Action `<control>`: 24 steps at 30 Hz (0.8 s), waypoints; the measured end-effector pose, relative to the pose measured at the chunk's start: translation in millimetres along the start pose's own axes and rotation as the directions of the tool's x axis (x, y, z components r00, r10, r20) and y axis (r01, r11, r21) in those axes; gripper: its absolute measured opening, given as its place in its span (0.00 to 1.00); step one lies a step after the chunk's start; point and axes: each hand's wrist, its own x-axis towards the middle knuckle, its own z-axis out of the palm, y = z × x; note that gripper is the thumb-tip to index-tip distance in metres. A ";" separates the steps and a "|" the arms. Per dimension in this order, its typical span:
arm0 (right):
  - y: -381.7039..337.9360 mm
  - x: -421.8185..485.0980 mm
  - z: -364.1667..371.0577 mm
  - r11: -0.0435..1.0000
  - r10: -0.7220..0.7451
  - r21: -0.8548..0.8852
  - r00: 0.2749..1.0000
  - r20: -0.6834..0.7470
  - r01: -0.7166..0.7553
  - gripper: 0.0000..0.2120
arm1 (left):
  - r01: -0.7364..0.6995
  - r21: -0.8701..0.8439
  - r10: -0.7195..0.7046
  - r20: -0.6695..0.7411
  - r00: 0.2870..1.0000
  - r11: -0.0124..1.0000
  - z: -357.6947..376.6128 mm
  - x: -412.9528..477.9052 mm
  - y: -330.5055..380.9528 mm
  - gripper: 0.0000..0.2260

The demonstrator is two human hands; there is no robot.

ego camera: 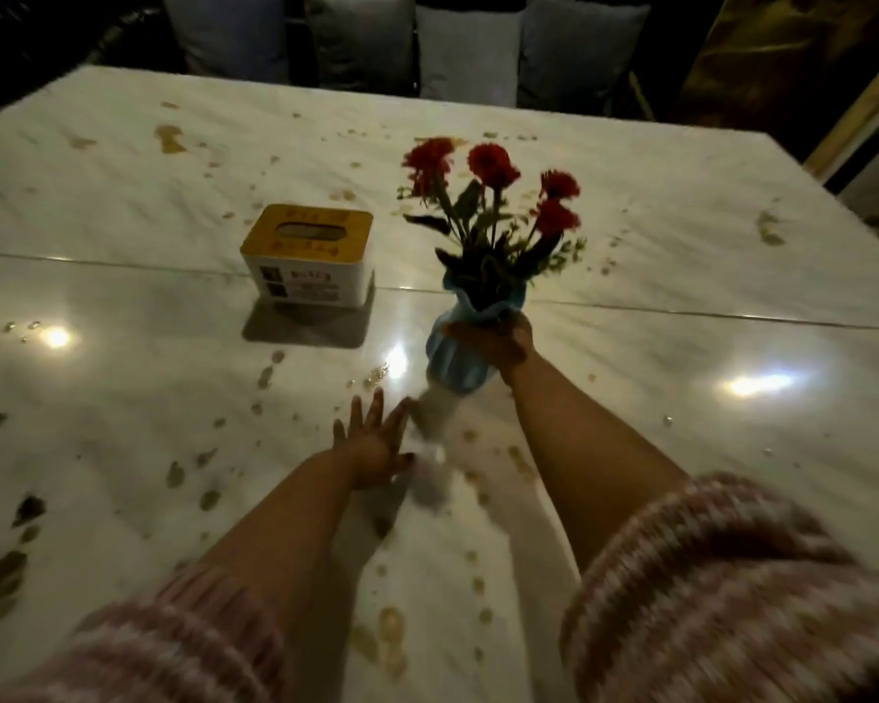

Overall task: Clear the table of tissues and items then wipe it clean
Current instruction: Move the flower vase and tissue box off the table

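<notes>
the right hand (498, 342) grips the blue vase (445, 367) by its neck, mid table (681, 246); keep it upright when lifting. the left hand (376, 443), fingers (376, 411) spread and empty, is beside a blurred white thing, perhaps a tissue (432, 474).

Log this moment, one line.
right hand grips blue ribbed vase of red flowers | left hand open, fingers spread | yellow-lidded white tissue box on stained marble table

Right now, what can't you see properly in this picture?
Head view:
1. White thing by the left hand: motion blur, tissue or not unclear.
2. Vase bottom: blurred, so on the table or lifted, unclear.
3. Box writing: too small and dim.
4. Right hand: partly hidden behind the vase.
</notes>
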 end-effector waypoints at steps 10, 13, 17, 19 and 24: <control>53.1 -137.8 -73.9 0.996 -0.060 0.058 0.996 -0.060 0.064 0.24 | -0.133 0.013 0.132 -0.238 0.962 0.991 32.4 -99.4 29.8 0.31; 74.0 -177.1 -100.7 0.995 -0.078 0.045 0.989 -0.126 0.084 0.24 | -0.193 0.073 0.204 -0.229 0.952 0.979 51.7 -128.9 53.8 0.31; 101.8 -226.8 -146.4 0.996 -0.082 0.033 0.981 -0.176 0.089 0.25 | -0.210 0.094 0.228 -0.264 0.937 0.973 82.9 -156.5 96.7 0.26; 119.1 -252.0 -178.5 0.996 -0.050 0.065 0.980 -0.194 0.064 0.26 | -0.229 0.106 0.249 -0.257 0.934 0.968 104.2 -167.8 124.0 0.26; 167.1 -308.8 -277.6 0.987 0.004 0.156 0.972 -0.236 0.034 0.26 | -0.271 0.115 0.291 -0.218 0.932 0.956 158.4 -184.3 209.8 0.26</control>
